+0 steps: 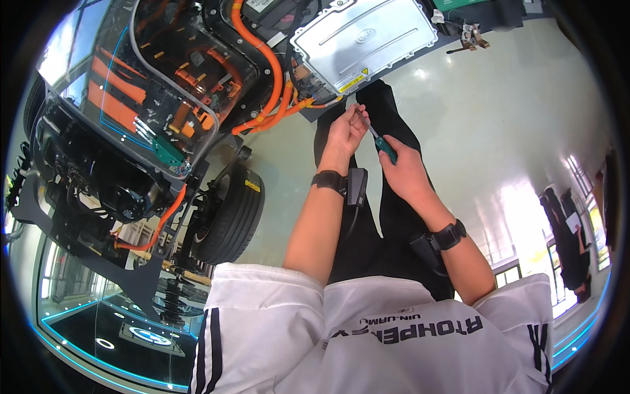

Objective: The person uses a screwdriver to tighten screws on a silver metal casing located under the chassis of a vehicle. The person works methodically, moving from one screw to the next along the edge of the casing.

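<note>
The person's bare left forearm (pixel 315 236) rises from a loose white fabric short sleeve with dark stripes (pixel 262 308) and leans slightly rightward, a broad black band (pixel 329 180) circling it just below the wrist. The bare left hand (pixel 346 131) is raised ahead of the body, its fingers curled inward with their tips drawn together in a pinch. The bare right forearm (pixel 471 268) slants up and leftward from a matching white sleeve (pixel 518 308), wearing a similar black band (pixel 449 235). The bare right hand (pixel 405 167), back upward, is closed in a grip near the left, thumb extended forward, the other fingers mostly hidden beneath
</note>
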`<state>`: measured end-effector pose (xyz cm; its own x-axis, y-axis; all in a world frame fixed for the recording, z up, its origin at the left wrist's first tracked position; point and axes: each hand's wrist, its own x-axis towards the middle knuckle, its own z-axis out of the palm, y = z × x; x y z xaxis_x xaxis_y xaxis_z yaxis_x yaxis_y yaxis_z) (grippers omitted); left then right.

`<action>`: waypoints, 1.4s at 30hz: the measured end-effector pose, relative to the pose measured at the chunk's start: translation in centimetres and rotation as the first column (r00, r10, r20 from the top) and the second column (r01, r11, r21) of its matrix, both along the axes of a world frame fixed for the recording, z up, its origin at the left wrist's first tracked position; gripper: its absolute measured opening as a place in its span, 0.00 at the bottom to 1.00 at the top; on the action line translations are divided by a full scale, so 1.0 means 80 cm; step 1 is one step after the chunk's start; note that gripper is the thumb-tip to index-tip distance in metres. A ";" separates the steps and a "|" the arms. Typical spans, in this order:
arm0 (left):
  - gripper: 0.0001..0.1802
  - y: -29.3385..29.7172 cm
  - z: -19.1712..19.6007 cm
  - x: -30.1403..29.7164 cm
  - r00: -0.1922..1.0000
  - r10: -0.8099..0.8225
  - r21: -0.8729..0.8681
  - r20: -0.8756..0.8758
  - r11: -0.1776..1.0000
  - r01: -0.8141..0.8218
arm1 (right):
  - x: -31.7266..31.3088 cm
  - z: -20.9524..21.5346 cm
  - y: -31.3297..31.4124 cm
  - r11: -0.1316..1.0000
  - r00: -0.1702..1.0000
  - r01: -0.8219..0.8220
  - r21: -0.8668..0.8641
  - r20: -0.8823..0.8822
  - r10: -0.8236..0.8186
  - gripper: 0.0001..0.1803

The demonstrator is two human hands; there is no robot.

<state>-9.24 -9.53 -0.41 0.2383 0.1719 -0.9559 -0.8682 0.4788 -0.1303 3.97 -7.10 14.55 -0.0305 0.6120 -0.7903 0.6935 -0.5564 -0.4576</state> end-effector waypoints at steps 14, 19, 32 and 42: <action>0.13 -0.004 -0.092 -0.012 0.999 -0.034 -0.065 0.021 0.997 0.035 | -0.020 -0.110 -0.041 0.961 0.967 0.251 -0.113 -0.006 -0.254 0.21; 0.12 -0.008 -0.102 -0.016 0.997 -0.082 -0.002 0.003 0.997 0.082 | -0.023 -0.114 -0.040 0.933 0.952 0.298 -0.201 -0.012 -0.306 0.21; 0.18 0.023 -0.057 -0.034 0.908 -0.381 0.088 0.174 0.924 0.371 | -0.049 -0.103 -0.009 0.505 0.605 0.635 -0.585 -0.030 -0.795 0.14; 0.17 0.013 -0.010 -0.062 0.880 -0.471 0.167 0.063 0.874 0.456 | -0.067 -0.085 0.028 0.292 0.486 0.613 -0.734 0.059 -0.872 0.11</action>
